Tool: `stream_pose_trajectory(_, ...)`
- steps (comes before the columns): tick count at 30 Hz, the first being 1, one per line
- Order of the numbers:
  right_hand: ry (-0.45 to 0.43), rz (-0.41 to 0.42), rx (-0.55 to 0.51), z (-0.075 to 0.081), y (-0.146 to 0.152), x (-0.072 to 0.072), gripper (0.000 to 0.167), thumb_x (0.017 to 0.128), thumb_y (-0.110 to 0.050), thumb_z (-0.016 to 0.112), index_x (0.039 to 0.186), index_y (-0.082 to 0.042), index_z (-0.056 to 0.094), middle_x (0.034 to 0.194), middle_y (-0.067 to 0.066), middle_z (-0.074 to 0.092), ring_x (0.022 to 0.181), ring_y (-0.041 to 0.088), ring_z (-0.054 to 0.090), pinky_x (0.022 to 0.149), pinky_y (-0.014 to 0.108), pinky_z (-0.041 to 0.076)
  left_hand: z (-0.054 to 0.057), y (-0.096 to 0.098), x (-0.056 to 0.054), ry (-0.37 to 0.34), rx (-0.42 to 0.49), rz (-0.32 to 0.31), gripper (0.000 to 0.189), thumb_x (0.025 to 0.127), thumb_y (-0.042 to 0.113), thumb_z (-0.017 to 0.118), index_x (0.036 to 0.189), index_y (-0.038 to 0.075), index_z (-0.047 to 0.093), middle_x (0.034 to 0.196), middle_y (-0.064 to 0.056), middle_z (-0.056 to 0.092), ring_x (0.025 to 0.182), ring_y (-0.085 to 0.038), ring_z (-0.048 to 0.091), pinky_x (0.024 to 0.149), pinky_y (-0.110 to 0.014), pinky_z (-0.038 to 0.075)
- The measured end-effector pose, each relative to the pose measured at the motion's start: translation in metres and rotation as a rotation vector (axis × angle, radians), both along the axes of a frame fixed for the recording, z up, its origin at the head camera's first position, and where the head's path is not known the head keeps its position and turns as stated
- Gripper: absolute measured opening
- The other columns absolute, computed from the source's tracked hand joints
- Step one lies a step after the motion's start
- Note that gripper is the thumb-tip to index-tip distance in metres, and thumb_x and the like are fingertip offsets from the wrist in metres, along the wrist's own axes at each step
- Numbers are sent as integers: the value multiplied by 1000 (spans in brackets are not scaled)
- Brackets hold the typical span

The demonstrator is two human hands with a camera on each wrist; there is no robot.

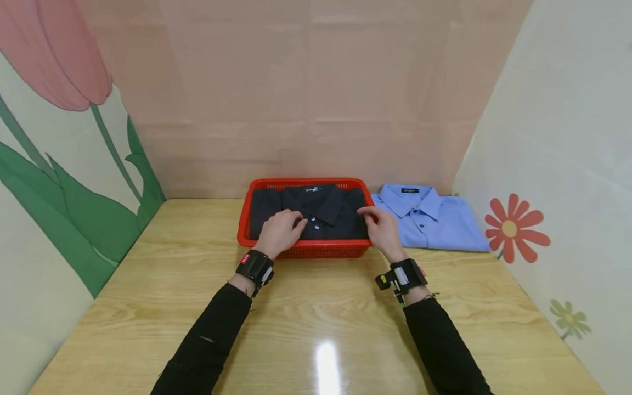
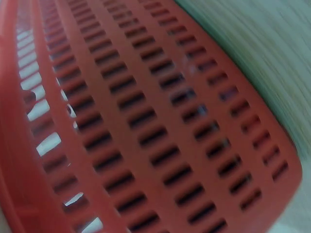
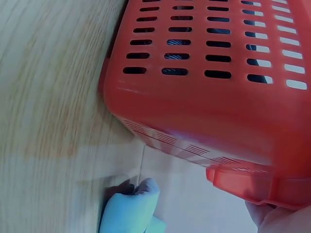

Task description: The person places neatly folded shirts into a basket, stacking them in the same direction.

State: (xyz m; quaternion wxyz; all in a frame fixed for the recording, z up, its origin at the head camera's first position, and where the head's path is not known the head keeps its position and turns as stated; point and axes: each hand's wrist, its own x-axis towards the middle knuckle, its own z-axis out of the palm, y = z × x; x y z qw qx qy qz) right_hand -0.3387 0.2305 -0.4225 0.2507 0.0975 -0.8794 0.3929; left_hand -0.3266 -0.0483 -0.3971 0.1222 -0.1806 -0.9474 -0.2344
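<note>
A folded black button-up shirt [image 1: 323,211] lies collar-side up inside a red perforated plastic basket [image 1: 321,250]. My left hand [image 1: 280,231] reaches over the basket's front rim, its bent fingers resting on the shirt left of the buttons. At the right end of the rim is my right hand [image 1: 383,232], with a finger reaching over it toward the shirt's right side. Neither hand visibly grips anything. The left wrist view is filled by the slotted basket wall [image 2: 146,111]. In the right wrist view, fingers [image 3: 279,221] show beside the basket's outer lip [image 3: 243,182].
Just right of the basket, a folded light blue shirt [image 1: 419,216] lies on the wooden table [image 1: 296,312]. A pink backdrop [image 1: 306,99] stands behind, with flower-printed panels [image 1: 548,137] at both sides.
</note>
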Motion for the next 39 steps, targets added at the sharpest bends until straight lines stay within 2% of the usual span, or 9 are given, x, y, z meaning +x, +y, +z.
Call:
stream_pose_trajectory(8,41,-4,-76,0,11,2,19,97,-8,57,108,-6,72,113,14,70,109,30,62,97,48,47,-3,32,10,73,-45,-87,30,101,41,52,106,19,71,86,2,62,69,-12,56,57,-28,48)
stream_pose_trajectory(12,28,1,-112,-1,26,2,21,96,-6,57,111,0,70,115,19,69,113,35,62,99,52,47,-5,48,15,103,-74,-116,33,101,42,50,111,18,71,94,0,67,78,-14,61,65,-31,53)
stream_pose_trajectory(17,-24,-60,-93,3,49,-1,24,98,-11,56,115,0,69,117,20,68,109,36,63,97,52,49,-5,65,17,169,-92,-106,34,101,43,50,116,19,70,113,-2,69,107,-23,60,89,-42,51)
stream_pose_trajectory(20,-88,-87,-50,5,67,0,28,99,-16,55,119,-1,66,121,21,66,112,38,60,97,53,47,-5,74,18,192,-83,-123,35,101,41,50,120,18,69,119,-3,68,114,-24,58,96,-44,48)
stream_pose_trajectory(24,-208,-137,41,3,91,2,36,100,-20,53,127,4,59,132,27,57,124,45,50,101,58,41,-6,88,23,223,-84,-173,34,101,39,52,121,17,68,118,-3,67,110,-22,61,94,-40,50)
stream_pose_trajectory(29,-396,-199,145,0,119,8,58,99,-26,54,140,12,41,142,37,41,131,53,38,106,62,35,-11,108,30,285,-107,-197,32,100,35,54,124,15,65,121,-4,64,109,-21,61,92,-35,52)
stream_pose_trajectory(33,-532,-246,160,1,142,15,74,100,-35,51,147,16,24,146,41,30,134,57,29,108,63,32,-15,124,34,322,-119,-213,33,99,32,56,128,15,62,126,-5,61,114,-20,59,94,-35,52)
stream_pose_trajectory(36,-573,-309,143,2,159,20,78,100,-34,50,147,18,17,146,44,26,134,59,28,108,64,31,-15,132,36,343,-121,-234,32,98,28,59,128,16,61,129,-6,59,117,-20,57,97,-34,51)
stream_pose_trajectory(39,-579,-373,130,-1,172,24,75,99,-31,51,143,23,22,141,47,30,130,60,32,105,64,34,-16,138,40,353,-145,-260,30,97,23,61,127,17,61,130,-5,58,121,-19,55,99,-33,50)
